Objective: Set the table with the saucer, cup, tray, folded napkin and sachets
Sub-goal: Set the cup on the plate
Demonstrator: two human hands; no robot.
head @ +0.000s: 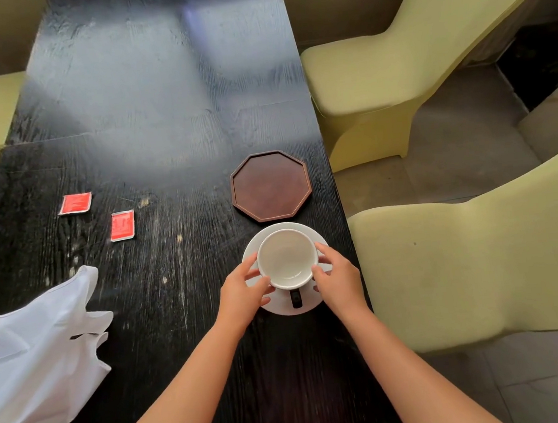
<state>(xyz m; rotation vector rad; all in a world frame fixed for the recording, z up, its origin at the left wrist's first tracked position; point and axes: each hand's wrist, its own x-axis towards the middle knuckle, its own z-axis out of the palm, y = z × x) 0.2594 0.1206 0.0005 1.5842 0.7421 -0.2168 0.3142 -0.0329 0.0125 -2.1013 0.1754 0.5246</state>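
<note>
Both hands (241, 294) (339, 279) grip cup (287, 258) on saucer (302, 231) near table's (158, 120) right edge.

Dark wooden table (158, 120), yellow-green covered chairs (450, 279), grey tiled floor (547, 383)

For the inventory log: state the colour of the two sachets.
Red, with pale edges: sachets and, seen clearly in the head view.

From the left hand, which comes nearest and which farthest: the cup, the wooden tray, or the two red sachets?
From the left hand:
1. Cup, gripped by it.
2. Wooden tray, just beyond, slightly right.
3. Nearer sachet, off to the left.
4. Farther sachet, farthest left.
</note>
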